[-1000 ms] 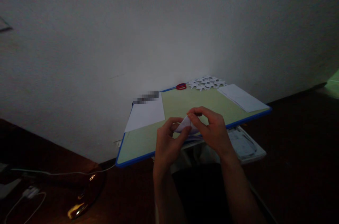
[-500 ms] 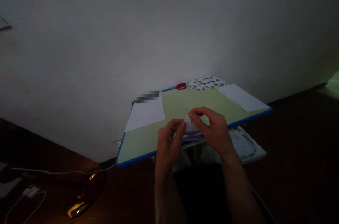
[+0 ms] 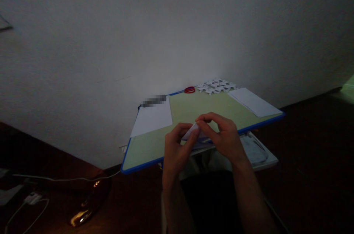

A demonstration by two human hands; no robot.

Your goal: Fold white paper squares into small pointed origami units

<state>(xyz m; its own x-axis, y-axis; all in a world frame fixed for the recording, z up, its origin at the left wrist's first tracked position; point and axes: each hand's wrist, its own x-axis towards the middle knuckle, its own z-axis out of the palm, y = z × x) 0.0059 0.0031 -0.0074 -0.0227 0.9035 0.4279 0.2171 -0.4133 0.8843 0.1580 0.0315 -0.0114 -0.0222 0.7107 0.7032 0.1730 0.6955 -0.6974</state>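
Observation:
A small folded piece of white paper [image 3: 188, 134] is held between my two hands, over the near edge of the green table [image 3: 201, 108]. My left hand [image 3: 178, 147] pinches it from the left, its thumb pressed on the paper's face. My right hand [image 3: 221, 134] grips the top corner between thumb and fingertips. Parts of the paper are hidden behind the fingers, so its full shape does not show.
At the table's back lie red-handled scissors [image 3: 189, 90] and a cluster of folded white paper pieces [image 3: 217, 86]. White sheets [image 3: 254, 102] lie at right, another sheet [image 3: 153, 118] at left. Below sits an open drawer [image 3: 257, 153]. A cable [image 3: 66, 180] runs at lower left.
My left thumb has slid up and right along the paper, closer to my right fingertips. More of the paper's left side now shows. My right hand has barely moved.

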